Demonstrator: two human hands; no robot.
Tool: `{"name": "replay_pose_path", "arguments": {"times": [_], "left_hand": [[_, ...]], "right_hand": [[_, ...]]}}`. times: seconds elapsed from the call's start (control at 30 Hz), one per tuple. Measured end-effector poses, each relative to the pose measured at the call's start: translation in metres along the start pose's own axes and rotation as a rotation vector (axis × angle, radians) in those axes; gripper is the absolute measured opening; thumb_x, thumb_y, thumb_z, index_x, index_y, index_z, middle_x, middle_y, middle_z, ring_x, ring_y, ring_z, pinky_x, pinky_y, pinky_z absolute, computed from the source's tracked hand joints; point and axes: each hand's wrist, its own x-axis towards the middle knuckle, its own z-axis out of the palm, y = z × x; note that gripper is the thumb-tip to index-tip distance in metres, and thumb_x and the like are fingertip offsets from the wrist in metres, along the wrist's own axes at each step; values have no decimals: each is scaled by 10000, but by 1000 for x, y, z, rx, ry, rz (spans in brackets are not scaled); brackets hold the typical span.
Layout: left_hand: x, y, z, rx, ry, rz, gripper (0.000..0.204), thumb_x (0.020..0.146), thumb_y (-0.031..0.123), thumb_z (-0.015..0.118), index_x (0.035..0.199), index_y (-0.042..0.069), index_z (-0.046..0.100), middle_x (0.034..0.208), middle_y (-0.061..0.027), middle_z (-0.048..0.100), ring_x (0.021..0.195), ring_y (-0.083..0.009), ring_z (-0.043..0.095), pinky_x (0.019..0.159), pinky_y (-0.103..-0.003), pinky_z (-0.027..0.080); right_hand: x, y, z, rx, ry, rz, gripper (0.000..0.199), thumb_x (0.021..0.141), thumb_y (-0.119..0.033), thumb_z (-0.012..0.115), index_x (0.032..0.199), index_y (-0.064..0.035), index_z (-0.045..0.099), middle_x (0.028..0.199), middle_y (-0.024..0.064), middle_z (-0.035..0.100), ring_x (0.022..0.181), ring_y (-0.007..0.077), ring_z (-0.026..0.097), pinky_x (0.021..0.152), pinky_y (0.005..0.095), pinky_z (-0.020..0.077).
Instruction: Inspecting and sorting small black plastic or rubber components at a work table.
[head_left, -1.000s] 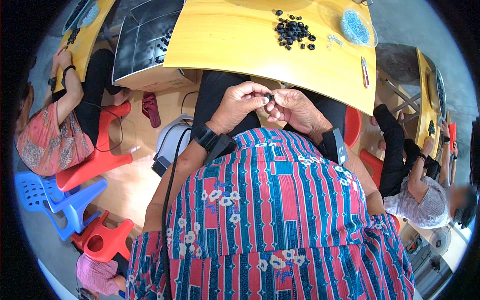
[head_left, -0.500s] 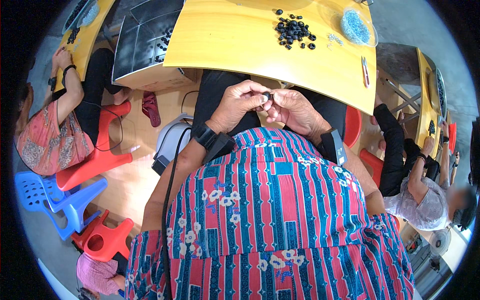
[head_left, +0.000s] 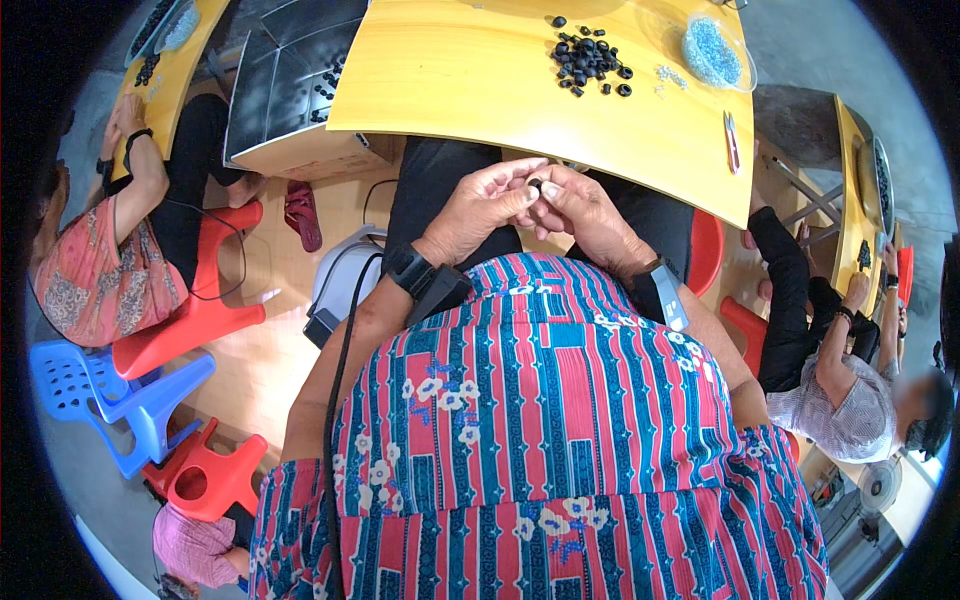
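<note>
Just off the near edge of the yellow table point(head_left: 440, 70), over my lap, both hands meet around a small round black part point(head_left: 535, 185). Thumb and fingers of my left hand point(head_left: 487, 200) pinch it from one side. My right hand point(head_left: 590, 212) closes on it from the other, its thumb against the part. Most of the part is hidden by my fingertips. A pile of similar black parts point(head_left: 588, 62) lies on the table ahead. Right of the pile are some small clear pieces point(head_left: 670, 77) and a clear tub point(head_left: 712, 52) full of pale blue bits.
Thread snips point(head_left: 732, 143) lie at the table's right edge. To the left, a carton lined in black point(head_left: 290, 80) holds more black parts. A black cable point(head_left: 340, 400) runs along my left arm. Co-workers sit at tables on both sides; red stools point(head_left: 205, 290) stand at left.
My right hand has shifted slightly left, closer to my left hand, and its fingers have turned over the black part. Less of the part shows now.
</note>
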Motion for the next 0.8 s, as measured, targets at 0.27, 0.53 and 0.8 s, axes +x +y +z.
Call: {"name": "replay_pose_path", "arguments": {"times": [0.27,0.53,0.8], "left_hand": [[0,4,4,112,-74,-21,431,923,195,527,1273,-39,437,1018,-72,588,862,-122,598,762,-243,494],[-5,8,7,158,21,-43,260,925,186,530,1088,-14,560,888,6,585,770,-29,522,657,-177,435],[6,5,9,73,5,-58,354,935,183,508,1225,-19,498,847,24,536,715,-30,475,641,-166,405]], "right_hand": [[-2,1,6,-437,88,-79,163,962,-144,416,1014,-8,490,797,46,586,671,86,559,561,222,472],[0,8,8,-425,75,-92,143,961,-129,414,1005,-11,483,794,64,608,668,96,586,560,231,483],[-2,-2,-1,-264,130,-58,127,956,-142,437,974,-31,497,789,29,583,693,76,563,566,216,461]]}}
